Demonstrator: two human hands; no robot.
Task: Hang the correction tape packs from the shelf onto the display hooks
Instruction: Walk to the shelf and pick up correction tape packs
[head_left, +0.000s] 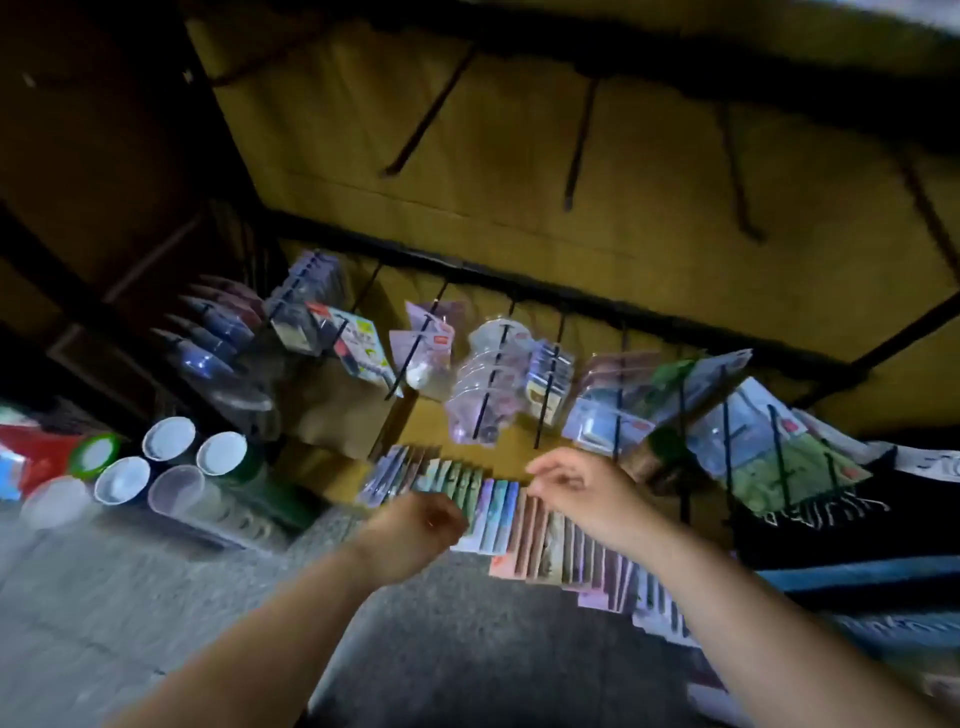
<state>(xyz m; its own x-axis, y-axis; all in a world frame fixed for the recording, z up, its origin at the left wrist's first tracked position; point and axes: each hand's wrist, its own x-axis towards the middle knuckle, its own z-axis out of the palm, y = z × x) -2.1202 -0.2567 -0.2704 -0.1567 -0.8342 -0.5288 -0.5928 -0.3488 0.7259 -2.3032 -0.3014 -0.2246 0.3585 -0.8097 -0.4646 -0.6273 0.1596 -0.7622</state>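
Observation:
A long row of correction tape packs (498, 512) stands on edge along the low shelf, running from centre to lower right. My left hand (421, 519) is over the left part of the row, fingers curled; blur hides whether it grips a pack. Just right of it my right hand (576, 486) hovers above the row with fingers loosely apart and nothing in them. Black display hooks (496, 364) above the row carry hanging packs. A higher rail has bare hooks (579, 140) against the yellow back panel.
Several plastic cups (169, 439) with white lids stand at the left on the floor. A dark cloth with white lettering (841, 514) lies at the right. Grey speckled floor (156, 597) fills the lower left.

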